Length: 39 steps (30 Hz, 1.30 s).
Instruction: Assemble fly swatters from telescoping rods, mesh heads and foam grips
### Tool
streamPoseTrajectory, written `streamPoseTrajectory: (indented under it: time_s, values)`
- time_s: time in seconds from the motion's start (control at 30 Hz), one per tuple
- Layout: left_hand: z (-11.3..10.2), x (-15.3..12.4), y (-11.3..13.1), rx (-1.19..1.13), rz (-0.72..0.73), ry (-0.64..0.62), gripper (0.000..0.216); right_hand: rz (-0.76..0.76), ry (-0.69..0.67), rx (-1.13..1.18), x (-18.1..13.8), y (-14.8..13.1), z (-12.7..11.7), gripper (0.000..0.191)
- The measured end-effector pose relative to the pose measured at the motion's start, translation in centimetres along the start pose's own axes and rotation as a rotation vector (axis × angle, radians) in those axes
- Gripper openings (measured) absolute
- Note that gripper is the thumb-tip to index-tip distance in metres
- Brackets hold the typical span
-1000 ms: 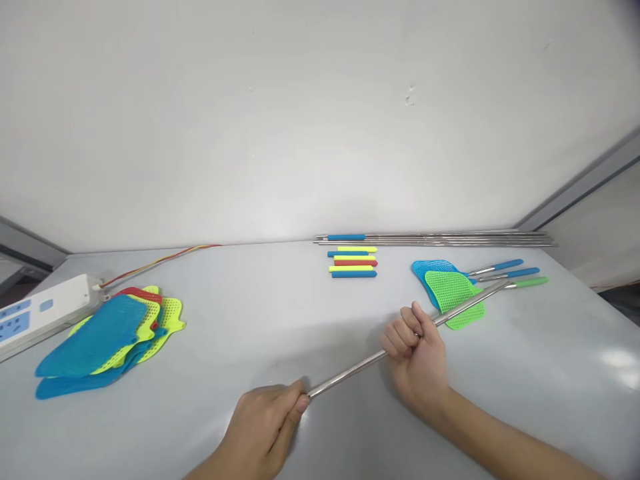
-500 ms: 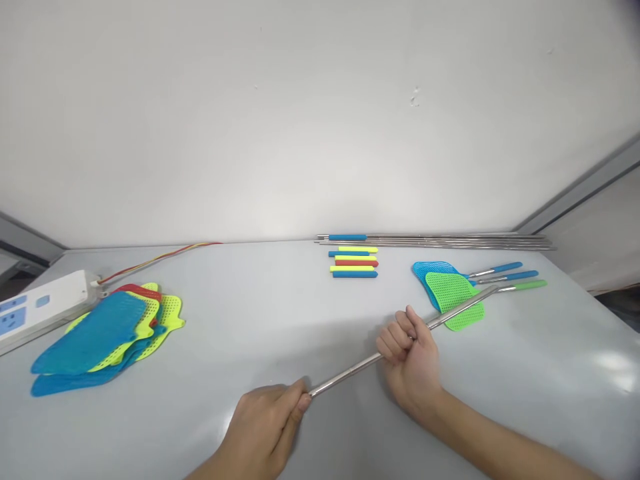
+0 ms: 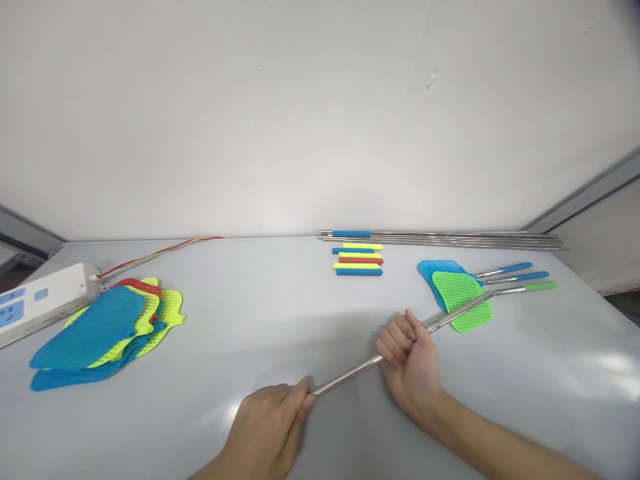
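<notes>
My left hand is closed around the lower left end of a shiny metal rod, its thumb pressed along the top. Higher up the same rod, my right hand is wrapped round it with the palm side turned up. From there the rod slants up to the right and passes over a green fly swatter. Blue fly swatters lie partly beneath the green one, with short metal stems and blue handles. The rod's left tip is hidden in my left hand.
Several loose handle sleeves in yellow, blue and red lie mid-table. Behind them, thin metal rods run along the wall, one with a blue sleeve. At left, swatter heads are piled against a white power strip with a thin wire.
The view has shifted slightly, so the things on the table's right side appear a little further right. Both hands keep their hold on the metal rod with hardly any movement.
</notes>
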<state>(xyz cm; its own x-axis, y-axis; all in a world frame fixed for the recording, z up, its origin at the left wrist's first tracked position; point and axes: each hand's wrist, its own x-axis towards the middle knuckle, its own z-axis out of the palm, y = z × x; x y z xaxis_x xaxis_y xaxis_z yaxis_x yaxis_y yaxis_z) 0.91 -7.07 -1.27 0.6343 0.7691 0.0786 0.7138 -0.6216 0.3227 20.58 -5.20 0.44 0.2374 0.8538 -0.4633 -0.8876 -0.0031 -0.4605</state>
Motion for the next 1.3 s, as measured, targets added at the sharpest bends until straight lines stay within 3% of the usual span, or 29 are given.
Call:
streamPoseTrajectory:
  time_s: [0.6, 0.9, 1.3]
  values:
    - [0.3, -0.1, 0.0, 0.001, -0.013, -0.017, 0.017, 0.006, 0.021, 0.041, -0.1, 0.8, 0.2, 0.037]
    - [-0.4, 0.1, 0.3, 0.01, -0.052, -0.104, 0.022, -0.032, 0.058, 0.005, -0.6, 1.4, 0.4, 0.034]
    - [-0.2, -0.2, 0.2, -0.047, -0.054, -0.089, 0.02, -0.041, 0.107, -0.027, -1.1, 1.8, 1.4, 0.035]
